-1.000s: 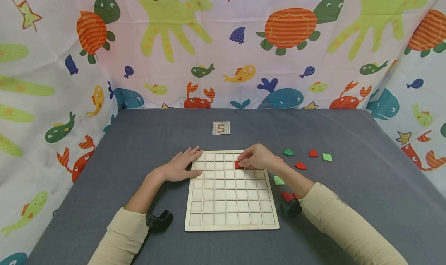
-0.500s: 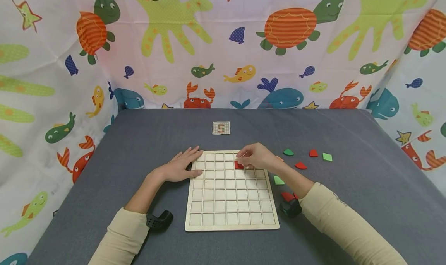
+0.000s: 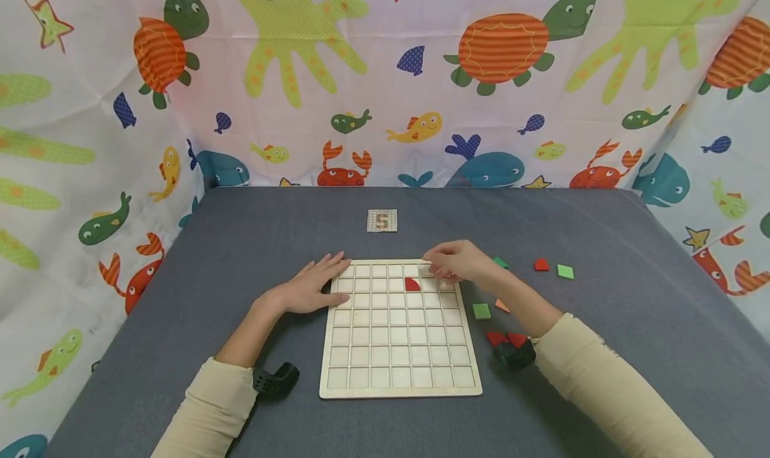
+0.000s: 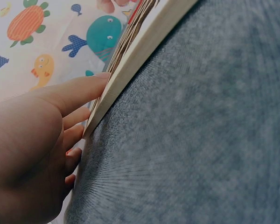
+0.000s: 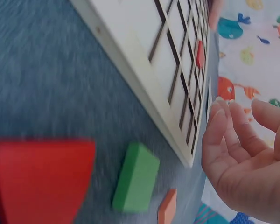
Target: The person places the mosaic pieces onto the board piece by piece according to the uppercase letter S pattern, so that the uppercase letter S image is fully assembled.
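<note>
A pale wooden board [image 3: 391,354] with a grid of square recesses lies on the grey cloth. One red rounded-corner piece [image 3: 412,285] sits in a recess of its second row from the back, also visible as a red piece [image 5: 200,54] in the right wrist view. My left hand [image 3: 308,291] rests on the board's left edge with fingers spread, its thumb [image 4: 86,91] touching the rim. Above the board's back right corner hovers my right hand [image 3: 460,261]; in the right wrist view its fingers are loosely bent, apart from the thumb, and hold nothing.
Right of the board lie a green square [image 3: 481,311], an orange piece [image 3: 502,305] and two red pieces [image 3: 496,339]. Farther back are another red piece [image 3: 541,265], a green square tile [image 3: 565,271] and a partly covered green piece [image 3: 500,263]. A small patterned card [image 3: 381,221] lies behind the board.
My right hand has let go of the red piece and moved right and slightly back, leaving the piece in its recess. The left hand stays put.
</note>
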The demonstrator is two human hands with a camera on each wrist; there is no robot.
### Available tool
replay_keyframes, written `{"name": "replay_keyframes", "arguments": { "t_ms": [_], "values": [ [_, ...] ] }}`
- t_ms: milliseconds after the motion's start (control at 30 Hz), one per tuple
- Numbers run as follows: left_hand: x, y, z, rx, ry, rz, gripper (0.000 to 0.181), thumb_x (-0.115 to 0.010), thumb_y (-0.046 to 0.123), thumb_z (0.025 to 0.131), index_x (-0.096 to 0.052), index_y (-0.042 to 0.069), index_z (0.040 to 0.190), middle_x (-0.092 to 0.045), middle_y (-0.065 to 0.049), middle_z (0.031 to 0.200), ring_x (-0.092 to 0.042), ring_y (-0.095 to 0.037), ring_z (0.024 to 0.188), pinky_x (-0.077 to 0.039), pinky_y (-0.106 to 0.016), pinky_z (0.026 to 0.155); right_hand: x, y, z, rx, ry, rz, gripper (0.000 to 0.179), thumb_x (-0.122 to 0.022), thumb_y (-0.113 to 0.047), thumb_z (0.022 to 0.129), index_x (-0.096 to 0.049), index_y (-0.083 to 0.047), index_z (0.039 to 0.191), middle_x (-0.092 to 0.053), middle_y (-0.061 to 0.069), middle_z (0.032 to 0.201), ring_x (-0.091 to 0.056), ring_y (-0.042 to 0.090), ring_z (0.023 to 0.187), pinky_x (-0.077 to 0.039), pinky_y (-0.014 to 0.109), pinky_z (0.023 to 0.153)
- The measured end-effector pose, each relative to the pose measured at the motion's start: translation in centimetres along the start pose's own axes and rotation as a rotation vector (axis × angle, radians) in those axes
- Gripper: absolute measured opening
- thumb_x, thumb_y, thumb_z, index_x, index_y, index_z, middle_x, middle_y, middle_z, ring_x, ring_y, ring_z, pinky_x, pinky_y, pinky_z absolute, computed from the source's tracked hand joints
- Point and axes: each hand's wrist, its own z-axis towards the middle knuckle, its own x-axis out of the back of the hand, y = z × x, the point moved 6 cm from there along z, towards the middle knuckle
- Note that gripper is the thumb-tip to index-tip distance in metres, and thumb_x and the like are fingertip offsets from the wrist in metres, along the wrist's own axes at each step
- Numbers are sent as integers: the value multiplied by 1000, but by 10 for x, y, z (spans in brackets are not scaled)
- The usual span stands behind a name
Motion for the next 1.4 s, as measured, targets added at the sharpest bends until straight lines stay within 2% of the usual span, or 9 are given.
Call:
{"name": "replay_keyframes", "arguments": {
  "t_ms": [133,300,500,700,1100,1400],
  "values": [
    [0,0,0,-9,5,-2,77,-56,40,95,-21,1,151,-12,-20,156,-3,-38,142,-2,-55,111,14,5,-4,-19,-4,30,44,-50,-31,101,-56,1,129,-62,19,112,-60,26,92,-52,36,81],
    [0,-1,0,-3,2,2,77,-56,40,95,-21,1,151,-12,-19,156,-3,-37,143,-1,-55,111,27,13,-7,-51,8,74,50,-48,-36,101,-53,4,131,-59,21,113,-58,25,93,-51,34,82],
    [0,0,0,7,-6,1,75,-56,38,96,-20,3,152,-10,-17,157,-2,-35,143,0,-54,111,38,23,-14,-43,10,108,54,-46,-37,102,-49,6,133,-60,18,107,-58,21,87,-51,34,84],
    [-1,0,0,11,-9,4,75,-55,40,96,-20,4,152,-10,-17,157,-2,-35,143,-1,-54,111,48,35,-23,-20,-7,127,58,-46,-38,101,-45,9,135,-59,20,111,-62,22,93,-49,35,88],
    [0,1,1,7,-1,5,75,-56,38,96,-21,4,152,-11,-17,157,-2,-36,143,-1,-55,111,65,53,-45,-9,-5,63,59,-45,-39,102,-43,8,137,-55,24,124,-57,29,109,-48,36,91],
    [-1,0,1,15,2,-2,75,-56,38,96,-21,4,152,-11,-17,157,-2,-36,143,-1,-55,111,72,63,-60,-5,51,5,53,-48,-35,101,-48,7,134,-58,23,120,-59,28,106,-50,34,87]
  ]
}}
